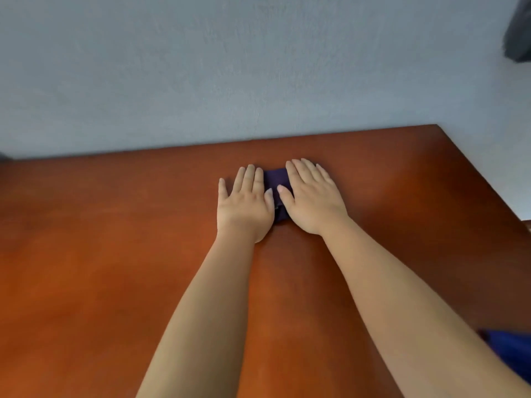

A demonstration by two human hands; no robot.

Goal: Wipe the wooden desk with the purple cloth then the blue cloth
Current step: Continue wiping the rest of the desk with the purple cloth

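1. I am looking down at the wooden bench [115,268], and both of my bare forearms are reaching forward across it toward the wall.
2. My left hand [244,205] is lying flat, palm down, fingers straight and slightly spread; it is gripping nothing and is pressing on the left part of the purple cloth [276,185].
3. My right hand [311,198] is lying flat as well, fingers straight and close together, pressing on the right part of that cloth without curling round it.
4. The purple cloth is sitting bunched under and between the two hands, toward the far edge of the bench; only a dark strip of it is showing in the gap between my thumbs.
5. The blue cloth [510,354] is lying at the near right edge of the bench, well apart from the hands, partly cut off by the frame and partly hidden behind my right forearm.
6. A pale blue-grey wall [230,67] is running along the back of the bench.
7. A dark, blurred object [518,33] is showing at the upper right corner; I cannot tell what it is.
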